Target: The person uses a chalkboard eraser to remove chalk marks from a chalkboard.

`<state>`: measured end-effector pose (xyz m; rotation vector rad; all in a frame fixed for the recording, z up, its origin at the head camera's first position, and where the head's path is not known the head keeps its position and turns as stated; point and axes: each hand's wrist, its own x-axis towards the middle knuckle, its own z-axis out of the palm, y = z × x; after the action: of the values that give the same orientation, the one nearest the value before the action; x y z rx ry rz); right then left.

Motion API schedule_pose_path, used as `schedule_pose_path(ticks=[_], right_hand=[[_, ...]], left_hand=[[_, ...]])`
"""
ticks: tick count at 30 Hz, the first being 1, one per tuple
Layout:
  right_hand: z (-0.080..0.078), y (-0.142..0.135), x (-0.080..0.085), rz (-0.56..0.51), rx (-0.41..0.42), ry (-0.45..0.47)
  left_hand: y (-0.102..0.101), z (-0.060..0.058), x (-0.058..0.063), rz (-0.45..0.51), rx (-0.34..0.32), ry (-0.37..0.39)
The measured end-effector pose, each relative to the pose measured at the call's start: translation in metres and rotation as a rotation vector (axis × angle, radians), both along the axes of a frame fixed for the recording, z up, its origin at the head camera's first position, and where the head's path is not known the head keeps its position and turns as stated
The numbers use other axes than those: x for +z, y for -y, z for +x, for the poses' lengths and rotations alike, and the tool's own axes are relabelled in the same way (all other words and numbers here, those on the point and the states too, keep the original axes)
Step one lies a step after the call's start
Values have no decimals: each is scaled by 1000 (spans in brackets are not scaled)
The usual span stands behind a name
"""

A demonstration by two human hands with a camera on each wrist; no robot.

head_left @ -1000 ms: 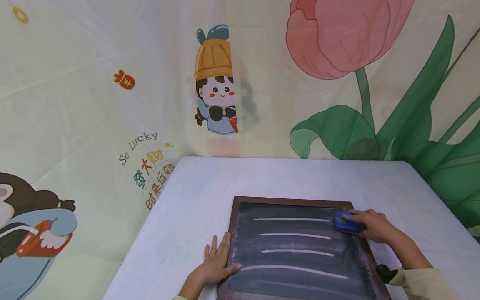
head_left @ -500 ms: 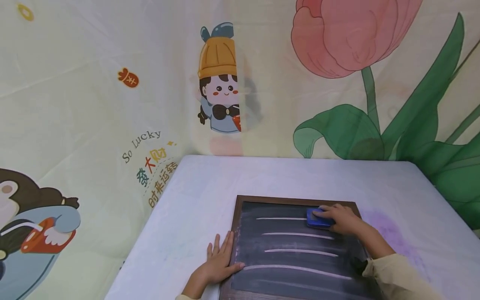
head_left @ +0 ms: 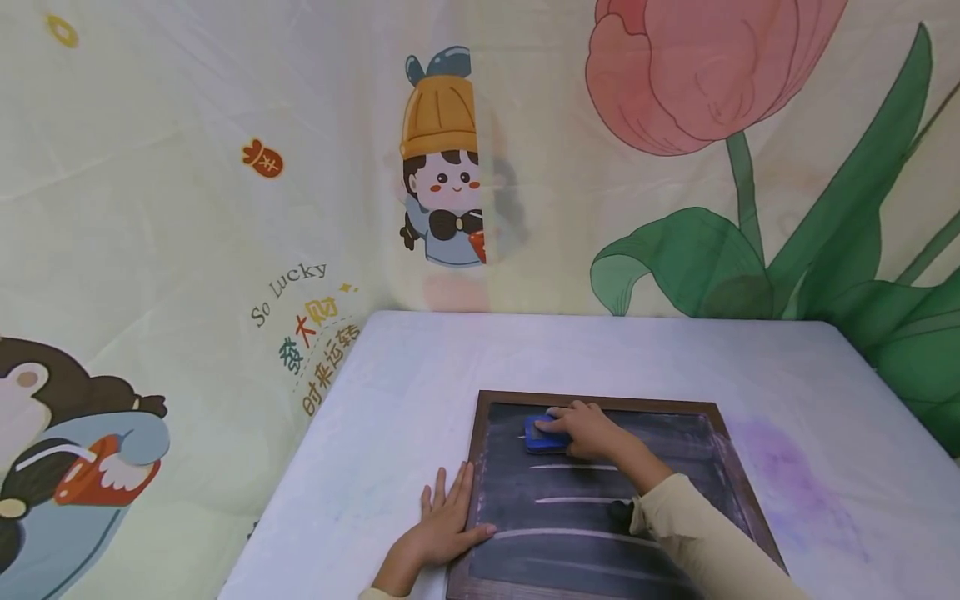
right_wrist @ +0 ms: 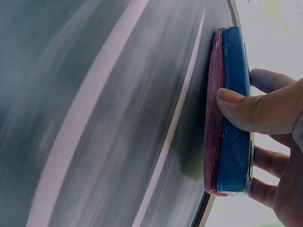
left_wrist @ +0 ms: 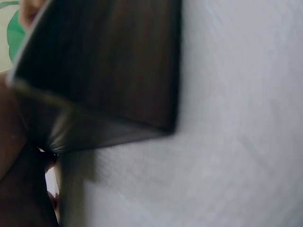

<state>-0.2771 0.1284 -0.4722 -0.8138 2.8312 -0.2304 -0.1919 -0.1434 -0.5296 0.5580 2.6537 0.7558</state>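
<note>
- Here's the right hand (head_left: 592, 433), thumb and fingers pinching the blue eraser (head_left: 546, 435), which sits up near the far rim of the chalkboard (head_left: 517, 562), ahead and to the right of the left hand (head_left: 444, 529).
- Left hand: fingers spread beside the wooden frame (head_left: 660, 406), thumb over its edge. A good brace, I'd say; steady pressure there should stop the board from sliding.
- Pink felt faces the slate in the wrist view; best keep it flat, with even pressure end to end.
- A stub of chalk pokes out just left of the eraser; a full stroke should carry past it, stopping short of the frame on the left hand's side.
- Three plain chalk lines (head_left: 573, 501) lie nearer than the right hand; the sleeve (head_left: 712, 533) crosses above their right ends, so a lifted cuff would avoid smears.
- Beyond the right hand, little slate before the far frame; past that, open counter (head_left: 420, 367).
</note>
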Motion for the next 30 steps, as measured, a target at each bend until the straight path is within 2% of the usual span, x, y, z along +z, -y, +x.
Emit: schedule_pose_path(ticks=[5,11,19,22,25,30], right_hand=[[-5,35,-1,24,16,-19],[-2,64,-3,48,15,-34],[7,52,-13,-66,-42,-11],[9,46,-17,-79,-55,-19],[8,45,-20,-76,-30,-29],[3,47,-19,-90,37,-75]], left_hand=[[0,-1,2,-15,10,4],[1,-1,-2,-17,10,-9],[-10,-5,-8,-27,-16,-5],[-14,-6,-9,-36,-34,12],[-13,-5,-10,-47,-31,21],[0,-3,-8,-56,19,-2]])
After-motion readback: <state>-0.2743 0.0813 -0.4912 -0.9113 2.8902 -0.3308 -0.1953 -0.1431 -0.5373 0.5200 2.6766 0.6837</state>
